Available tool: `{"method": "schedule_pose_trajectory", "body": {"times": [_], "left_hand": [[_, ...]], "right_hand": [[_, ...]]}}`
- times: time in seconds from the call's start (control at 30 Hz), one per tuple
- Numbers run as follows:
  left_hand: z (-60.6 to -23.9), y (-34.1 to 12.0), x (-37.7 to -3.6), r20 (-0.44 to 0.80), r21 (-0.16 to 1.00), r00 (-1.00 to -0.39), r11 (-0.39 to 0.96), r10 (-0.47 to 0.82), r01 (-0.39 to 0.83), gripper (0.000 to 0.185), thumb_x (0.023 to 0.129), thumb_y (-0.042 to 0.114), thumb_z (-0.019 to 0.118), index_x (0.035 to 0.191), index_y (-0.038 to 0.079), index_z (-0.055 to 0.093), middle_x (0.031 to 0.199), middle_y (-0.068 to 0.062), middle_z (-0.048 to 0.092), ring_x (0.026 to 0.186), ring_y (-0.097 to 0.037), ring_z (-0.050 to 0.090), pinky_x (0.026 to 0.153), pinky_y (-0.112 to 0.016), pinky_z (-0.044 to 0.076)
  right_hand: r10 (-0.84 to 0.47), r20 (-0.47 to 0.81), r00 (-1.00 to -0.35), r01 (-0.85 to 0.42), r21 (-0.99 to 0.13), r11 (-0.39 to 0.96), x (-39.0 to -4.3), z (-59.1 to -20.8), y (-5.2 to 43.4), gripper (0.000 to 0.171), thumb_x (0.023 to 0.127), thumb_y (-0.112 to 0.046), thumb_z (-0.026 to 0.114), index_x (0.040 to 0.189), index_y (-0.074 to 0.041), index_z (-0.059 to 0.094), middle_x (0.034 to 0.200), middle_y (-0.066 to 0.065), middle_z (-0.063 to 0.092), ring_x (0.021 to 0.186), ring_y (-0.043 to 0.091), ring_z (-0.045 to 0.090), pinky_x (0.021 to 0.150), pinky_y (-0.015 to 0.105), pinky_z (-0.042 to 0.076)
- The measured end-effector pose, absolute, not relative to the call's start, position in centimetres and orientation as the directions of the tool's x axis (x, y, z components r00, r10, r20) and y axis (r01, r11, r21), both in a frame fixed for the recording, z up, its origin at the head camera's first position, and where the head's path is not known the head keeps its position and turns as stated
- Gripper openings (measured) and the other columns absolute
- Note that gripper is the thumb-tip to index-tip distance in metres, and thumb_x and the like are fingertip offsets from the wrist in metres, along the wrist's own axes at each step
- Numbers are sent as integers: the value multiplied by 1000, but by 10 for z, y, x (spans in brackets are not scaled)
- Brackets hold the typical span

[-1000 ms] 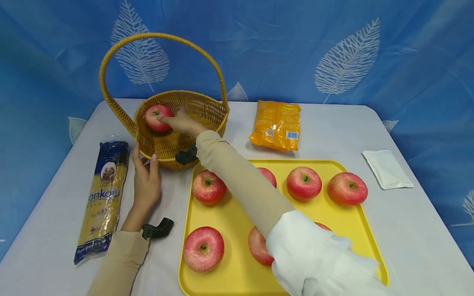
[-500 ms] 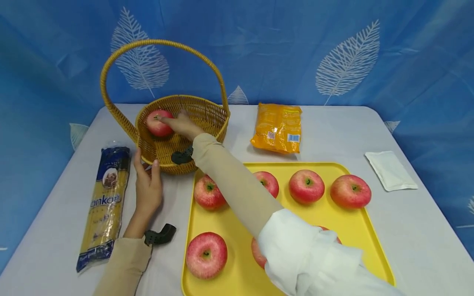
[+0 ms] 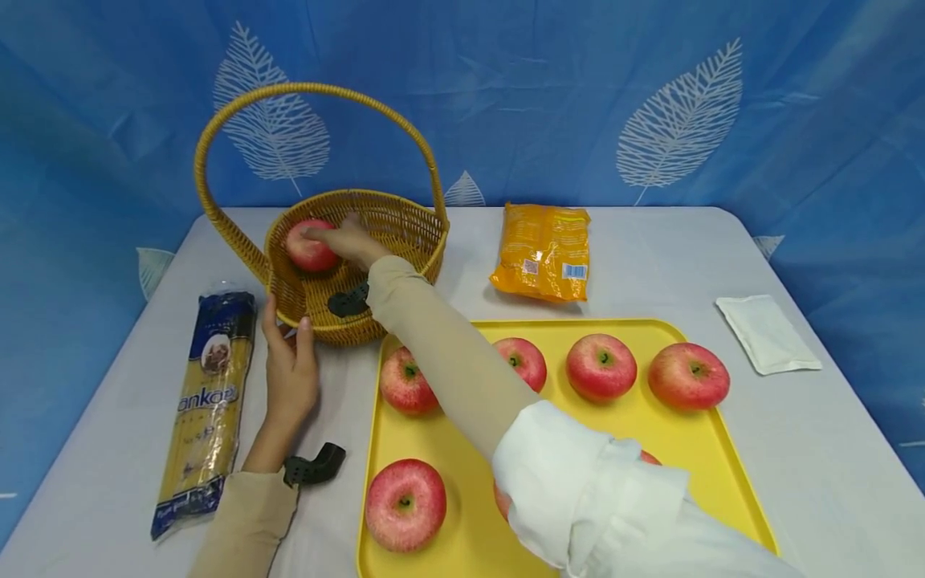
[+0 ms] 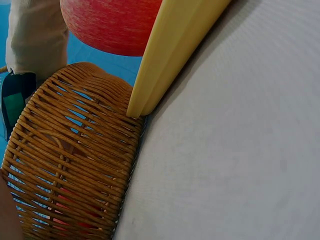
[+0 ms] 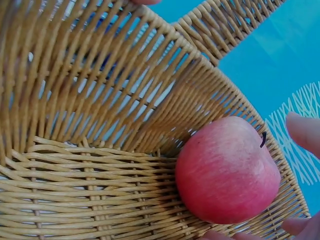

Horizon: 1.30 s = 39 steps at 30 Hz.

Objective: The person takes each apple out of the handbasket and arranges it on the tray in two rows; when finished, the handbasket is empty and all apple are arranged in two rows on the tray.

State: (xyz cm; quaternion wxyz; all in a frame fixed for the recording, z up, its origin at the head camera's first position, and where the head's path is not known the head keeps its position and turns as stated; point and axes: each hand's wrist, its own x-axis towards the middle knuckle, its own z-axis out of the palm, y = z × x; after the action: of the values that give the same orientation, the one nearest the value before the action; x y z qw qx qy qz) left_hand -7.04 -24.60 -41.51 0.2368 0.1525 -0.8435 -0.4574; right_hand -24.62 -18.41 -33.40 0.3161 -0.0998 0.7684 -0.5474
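Note:
In the head view, my right hand (image 3: pixel 352 240) reaches into a wicker basket (image 3: pixel 347 333) with a tall arched handle. It is spread around a red apple (image 3: pixel 309 247) lying at the basket's left end. The right wrist view shows a gap between the thumb (image 5: pixel 304 131) and this apple (image 5: pixel 227 172), with other fingertips (image 5: pixel 296 226) low beside it. My left hand (image 3: pixel 291 377) rests against the basket's near left side, index finger and thumb fairly straight and apart at the wall. Its other fingers are mostly hidden.
A yellow tray (image 3: pixel 462 449) with several apples stands front right of the basket, under my right arm. A pasta packet (image 3: pixel 205 413) lies left of my left hand. An orange packet (image 3: pixel 542 253) is at the back, a white sachet (image 3: pixel 768 334) far right.
The whole scene sits slightly lower in the head view. My right thumb has shifted a little over the apple, whose stem no longer shows there. My left hand stays at the basket.

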Motion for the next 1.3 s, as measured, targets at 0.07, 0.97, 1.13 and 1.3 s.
{"method": "schedule_pose_trajectory", "body": {"times": [0.07,0.97,1.13,1.3], "left_hand": [[-415,-246,-71,258,844,-842,535,-473,-42,58,97,36,34,146,25,4,133,-28,40,119,-41,42,92,-54,34],[-416,-245,-71,275,844,-835,536,-477,-29,57,98,34,34,146,24,5,130,-27,43,118,-40,42,90,-54,34],[-417,-246,-71,274,845,-836,534,-475,-26,57,98,33,34,146,24,5,130,-28,42,116,-41,43,90,-55,33],[-417,-246,-71,264,852,-837,523,-480,-32,57,97,34,34,146,26,5,129,-28,42,111,-41,46,88,-54,34]], "right_hand": [[-495,-377,-783,191,-903,385,-247,-333,-185,92,84,-45,58,146,-22,-6,153,-3,8,135,19,29,101,36,39],[-576,-264,-774,-2,-908,419,-250,-341,-186,73,86,-30,60,143,-37,16,144,0,33,112,21,53,72,33,53],[-647,-265,-715,-63,-897,437,-249,-342,-185,70,89,-33,54,144,-40,10,149,-3,23,126,22,42,81,35,50],[-682,-258,-684,-213,-824,525,-247,-343,-187,64,91,-42,46,143,-40,8,149,-6,23,124,18,44,78,29,49]]}}
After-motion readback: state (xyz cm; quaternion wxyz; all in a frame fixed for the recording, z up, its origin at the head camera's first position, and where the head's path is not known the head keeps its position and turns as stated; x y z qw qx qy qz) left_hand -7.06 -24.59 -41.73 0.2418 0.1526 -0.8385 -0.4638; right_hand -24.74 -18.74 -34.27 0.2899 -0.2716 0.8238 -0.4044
